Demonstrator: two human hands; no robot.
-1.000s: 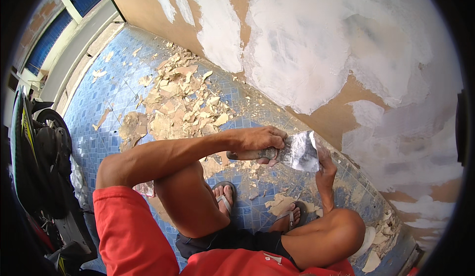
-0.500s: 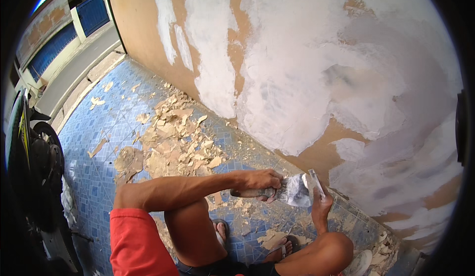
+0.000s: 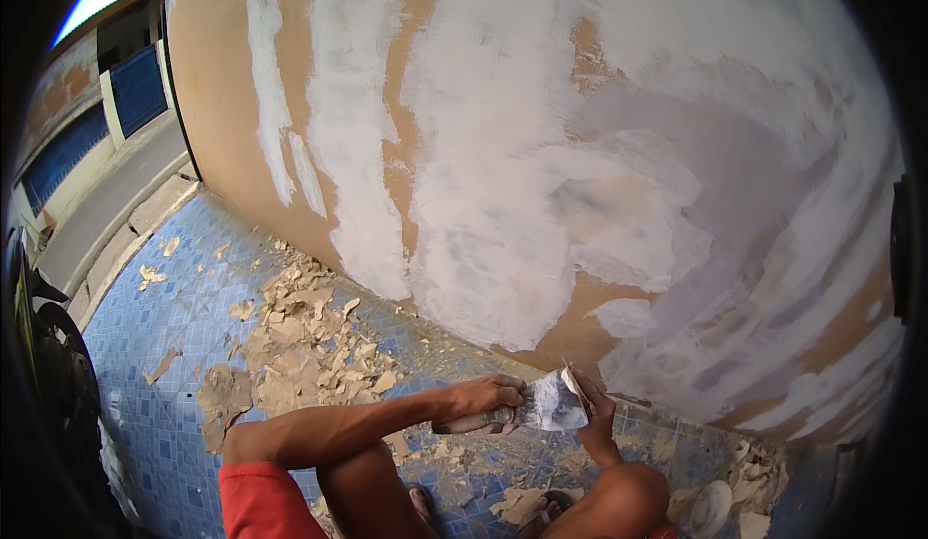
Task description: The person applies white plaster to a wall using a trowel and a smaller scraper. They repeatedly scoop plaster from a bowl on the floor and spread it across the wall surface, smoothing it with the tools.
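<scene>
Partly hidden: scraper [image 3: 541,406] handle, gripped in closed left hand [image 3: 483,399]. Blade edge is pinched by right hand [image 3: 594,408]. Paint chips [image 3: 300,341] are scattered beside wall [image 3: 599,152].

No packages, labels, signs or screens show anywhere here, from twelve o'clock all the way round to six.

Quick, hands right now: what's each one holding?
Left hand: closed on the handle of a putty knife.
Right hand: holding a second blade against it.
</scene>
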